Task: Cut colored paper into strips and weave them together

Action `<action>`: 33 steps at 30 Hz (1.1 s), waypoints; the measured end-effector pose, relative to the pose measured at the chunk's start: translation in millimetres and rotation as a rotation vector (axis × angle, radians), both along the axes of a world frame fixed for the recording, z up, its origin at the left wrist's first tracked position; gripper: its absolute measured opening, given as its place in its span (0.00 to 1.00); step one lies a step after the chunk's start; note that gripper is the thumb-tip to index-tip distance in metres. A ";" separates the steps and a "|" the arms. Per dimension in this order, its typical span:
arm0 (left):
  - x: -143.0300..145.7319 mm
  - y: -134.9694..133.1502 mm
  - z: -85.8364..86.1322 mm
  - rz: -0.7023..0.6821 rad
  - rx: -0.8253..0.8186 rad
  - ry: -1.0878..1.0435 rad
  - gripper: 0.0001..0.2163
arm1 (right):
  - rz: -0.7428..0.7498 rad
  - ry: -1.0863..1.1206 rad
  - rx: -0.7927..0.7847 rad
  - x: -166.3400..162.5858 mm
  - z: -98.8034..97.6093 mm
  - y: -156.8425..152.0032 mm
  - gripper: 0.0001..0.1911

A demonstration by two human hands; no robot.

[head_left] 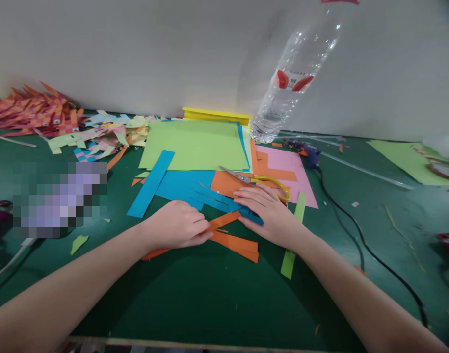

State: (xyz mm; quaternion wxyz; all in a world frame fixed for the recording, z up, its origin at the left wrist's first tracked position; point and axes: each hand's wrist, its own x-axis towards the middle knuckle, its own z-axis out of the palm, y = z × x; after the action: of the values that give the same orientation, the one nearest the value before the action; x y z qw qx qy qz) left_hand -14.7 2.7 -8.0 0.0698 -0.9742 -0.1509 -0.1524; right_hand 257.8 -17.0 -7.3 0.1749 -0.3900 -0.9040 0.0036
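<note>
My left hand (183,224) is closed, thumb against fingers, on an orange paper strip (224,220) that slants up to the right. Another orange strip (239,244) lies below it, folded or doubled at its right end. My right hand (270,213) lies with fingers stretched out over cut blue paper (213,198), its thumb close to the far end of the held strip. Just beyond those fingers are scissors (259,179) with yellow handles, partly hidden by the hand. Under my right wrist passes a green paper strip (288,264).
Green sheets (195,144) are stacked at the back, beside pink paper (301,171). A tilted plastic bottle (283,98) stands against the wall. To the right lies a blue glue gun (311,156) with a black cord. Woven paper pieces (36,113) are heaped back left.
</note>
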 end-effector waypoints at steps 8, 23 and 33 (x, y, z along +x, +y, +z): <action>3.6 -3.7 1.6 -0.089 0.055 -0.095 0.24 | -0.011 -0.021 -0.001 -0.3 -2.2 1.1 0.16; -1.7 -0.8 5.5 0.073 -0.091 0.012 0.23 | 0.018 0.044 -0.016 -2.4 3.4 -2.2 0.16; -1.3 -1.1 2.7 0.095 -0.114 -0.007 0.17 | 0.198 -0.049 -0.193 -25.5 13.7 -24.7 0.38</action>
State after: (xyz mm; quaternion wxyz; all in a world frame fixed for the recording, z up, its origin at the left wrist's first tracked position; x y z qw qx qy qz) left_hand -16.0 1.7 -5.3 0.0207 -0.9678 -0.2056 -0.1435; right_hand 232.3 -41.8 6.4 0.1132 -0.3141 -0.9375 0.0982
